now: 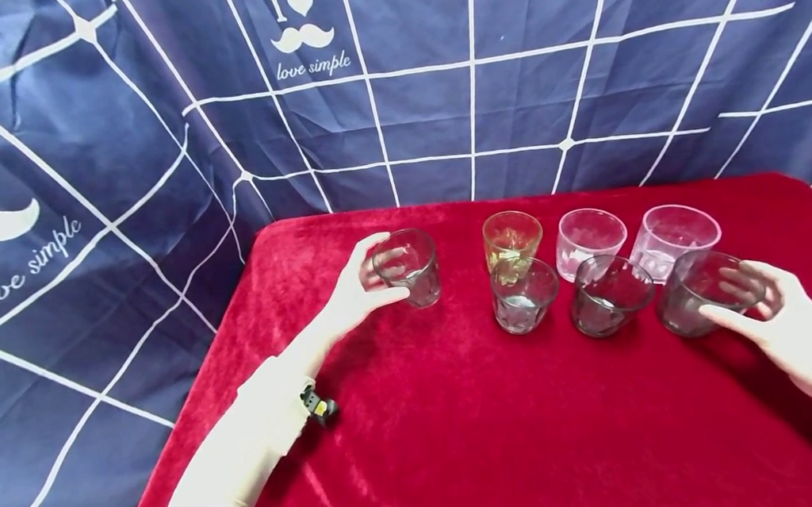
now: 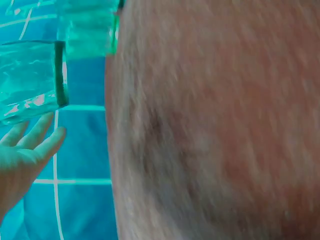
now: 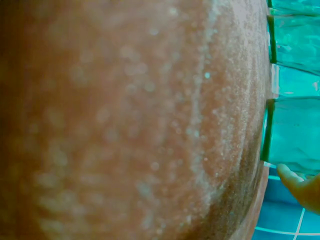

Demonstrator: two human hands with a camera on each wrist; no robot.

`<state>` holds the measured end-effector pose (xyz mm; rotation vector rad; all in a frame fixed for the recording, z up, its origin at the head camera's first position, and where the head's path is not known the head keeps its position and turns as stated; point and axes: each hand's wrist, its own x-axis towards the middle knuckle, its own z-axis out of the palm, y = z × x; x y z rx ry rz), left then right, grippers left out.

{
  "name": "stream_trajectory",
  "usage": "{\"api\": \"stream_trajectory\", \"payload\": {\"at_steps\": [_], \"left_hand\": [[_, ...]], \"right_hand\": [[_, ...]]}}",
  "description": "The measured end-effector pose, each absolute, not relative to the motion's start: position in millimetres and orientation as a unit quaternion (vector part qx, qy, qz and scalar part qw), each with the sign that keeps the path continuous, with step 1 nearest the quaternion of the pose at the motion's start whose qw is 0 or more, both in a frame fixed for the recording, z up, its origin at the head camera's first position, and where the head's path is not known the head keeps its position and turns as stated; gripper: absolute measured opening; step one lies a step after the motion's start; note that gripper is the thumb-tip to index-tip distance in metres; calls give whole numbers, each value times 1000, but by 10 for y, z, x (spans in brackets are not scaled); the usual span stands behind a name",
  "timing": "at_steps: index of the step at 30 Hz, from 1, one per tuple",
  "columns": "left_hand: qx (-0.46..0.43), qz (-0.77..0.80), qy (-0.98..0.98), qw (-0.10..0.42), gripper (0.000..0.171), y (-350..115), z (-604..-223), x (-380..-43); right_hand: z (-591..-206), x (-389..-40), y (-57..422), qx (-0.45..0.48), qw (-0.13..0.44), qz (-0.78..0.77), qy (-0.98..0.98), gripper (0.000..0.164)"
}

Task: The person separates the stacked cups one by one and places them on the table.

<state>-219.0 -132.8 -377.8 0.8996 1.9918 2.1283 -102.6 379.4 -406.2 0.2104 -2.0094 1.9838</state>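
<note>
In the head view my left hand (image 1: 351, 289) holds a grey-tinted glass (image 1: 423, 284) from its left side, thumb at the front and fingers seen through the wall behind. The left wrist view shows blue cloth between this glass (image 2: 30, 75) and the table, so it is raised. At the right end of a row, my right hand (image 1: 790, 319) curves round another grey glass (image 1: 682, 303), thumb in front, fingers behind. Its base lies along the table's edge line in the right wrist view. Two more grey glasses, one in the middle (image 1: 603, 302) and one at left (image 1: 521, 308), stand upright beside it.
Behind the grey row stand a yellow glass (image 1: 512, 233), a pink glass (image 1: 590, 231) and a wider pink glass (image 1: 676, 232). Red velvet cloth covers the table (image 1: 462, 424). A blue grid-patterned curtain (image 1: 424, 117) hangs along the back and left. A dark band (image 1: 318, 404) shows at my left wrist.
</note>
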Motion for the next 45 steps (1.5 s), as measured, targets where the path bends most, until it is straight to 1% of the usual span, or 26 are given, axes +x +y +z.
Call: {"api": "stream_trajectory", "payload": {"at_steps": [4, 10, 13, 15, 20, 25, 30, 39, 45], "left_hand": [[303, 698, 646, 53, 77, -1164, -3734, -2073], [320, 689, 643, 99, 82, -901, -3676, -1837], [333, 681, 643, 115, 83, -796, -3644, -1724], [345, 673, 643, 123, 82, -735, -3558, -1618], [370, 654, 643, 146, 82, -586, -3560, -1466], [378, 637, 646, 184, 84, -431, -3717, -1414], [378, 614, 661, 208, 85, -310, -3832, -1365], [360, 605, 669, 240, 84, -170, -3956, -1302], [351, 607, 670, 243, 85, -118, -4014, -1289]], "right_hand": [[-4056, -1019, 3788, 72, 154, 689, -705, 66], [-4054, -1013, 3783, 64, 153, 678, -716, 66], [-4049, -1011, 3779, 61, 152, 682, -713, 66], [-4049, -1009, 3779, 63, 151, 685, -710, 66], [-4055, -1011, 3777, 64, 155, 686, -708, 67], [-4039, -1006, 3779, 61, 152, 672, -722, 67], [-4046, -1002, 3771, 59, 154, 670, -724, 66], [-4047, -1013, 3797, 50, 156, 650, -742, 68], [-4045, -1011, 3803, 44, 153, 632, -759, 69]]}}
